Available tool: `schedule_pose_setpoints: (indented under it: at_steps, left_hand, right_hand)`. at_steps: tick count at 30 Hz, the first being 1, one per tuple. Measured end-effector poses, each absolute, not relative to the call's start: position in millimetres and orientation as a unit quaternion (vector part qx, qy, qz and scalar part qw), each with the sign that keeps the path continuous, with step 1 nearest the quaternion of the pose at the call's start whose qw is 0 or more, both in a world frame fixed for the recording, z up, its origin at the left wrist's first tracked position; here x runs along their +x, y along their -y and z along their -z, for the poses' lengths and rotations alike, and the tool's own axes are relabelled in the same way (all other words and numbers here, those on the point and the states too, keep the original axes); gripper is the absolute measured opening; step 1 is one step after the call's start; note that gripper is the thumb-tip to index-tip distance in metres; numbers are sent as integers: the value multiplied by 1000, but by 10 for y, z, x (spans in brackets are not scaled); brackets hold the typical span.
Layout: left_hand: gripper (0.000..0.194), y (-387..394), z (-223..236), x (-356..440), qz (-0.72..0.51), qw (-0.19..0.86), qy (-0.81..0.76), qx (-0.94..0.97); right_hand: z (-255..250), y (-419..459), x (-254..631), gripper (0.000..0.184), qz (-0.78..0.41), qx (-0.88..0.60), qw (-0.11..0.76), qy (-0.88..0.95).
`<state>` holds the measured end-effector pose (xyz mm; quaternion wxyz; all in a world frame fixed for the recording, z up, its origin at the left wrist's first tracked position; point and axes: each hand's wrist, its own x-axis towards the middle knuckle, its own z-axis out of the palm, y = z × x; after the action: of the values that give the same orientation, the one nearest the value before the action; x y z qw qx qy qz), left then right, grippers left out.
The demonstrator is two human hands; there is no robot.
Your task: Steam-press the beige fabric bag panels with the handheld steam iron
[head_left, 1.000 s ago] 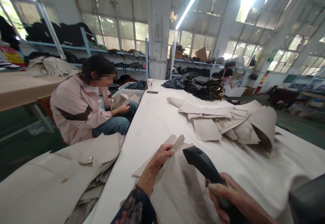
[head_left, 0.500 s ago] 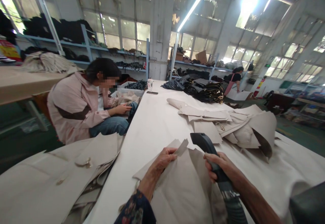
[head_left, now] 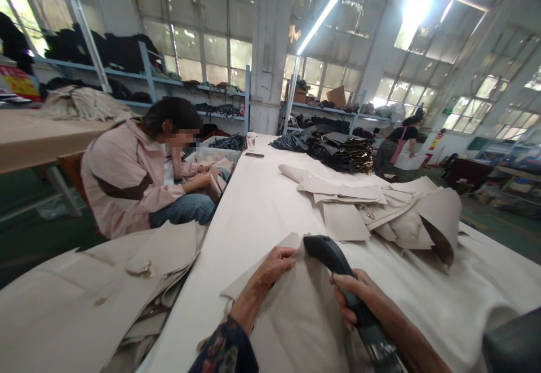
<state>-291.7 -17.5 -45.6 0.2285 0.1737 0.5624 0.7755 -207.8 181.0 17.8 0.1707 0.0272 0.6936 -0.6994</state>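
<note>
My left hand (head_left: 270, 274) pinches the upper edge of a beige fabric piece (head_left: 304, 316) that lies on the white table (head_left: 253, 204) in front of me. My right hand (head_left: 359, 294) is wrapped round the handle of a black steam-iron head (head_left: 327, 252) with a ribbed hose trailing down at the bottom right. The iron's tip sits against the fabric's top edge, right beside my left fingers.
More beige pieces are piled at right (head_left: 380, 207) and at lower left (head_left: 105, 288). Black pieces (head_left: 338, 147) are stacked farther up the table. A person in a pink jacket (head_left: 131, 176) sits at left; another person (head_left: 401, 142) stands far right. Shelves line the windows.
My right hand brought the iron head up and then leftward onto the fabric's top edge beside my left hand. The left hand kept its pinch on the fabric.
</note>
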Motion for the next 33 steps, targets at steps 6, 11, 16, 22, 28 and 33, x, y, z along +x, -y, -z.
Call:
schedule_pose_setpoints:
  at_steps: [6,11,16,22,28,33]
  left_hand:
    - [31,34,421,-2662,-466,31,-848,249]
    - [27,-281,533,-2211,-260,-70,-933,239]
    - [23,-311,585,-1982,-146,-119,-950,250]
    - [27,-188,573,-1912,-171,-102,-949,245]
    - [23,-178,559,-1932,-179,-91,-944,261]
    - [23,-191,555,-1932,-185,-86,-946,252]
  right_hand:
    - [-400,-2154,-1993,32,685,33,129,-717]
    - [-556,-2328,-1536,34,662,66,164,-728]
    - [-622,-2160,-1388,33,654,91,211,-720]
    - [-437,-1887,-1562,24,601,112,236,-755]
    - [-280,-1819,-1927,26,586,101,213,-775]
    - [-380,-1796,-2155,29,595,69,190,-778]
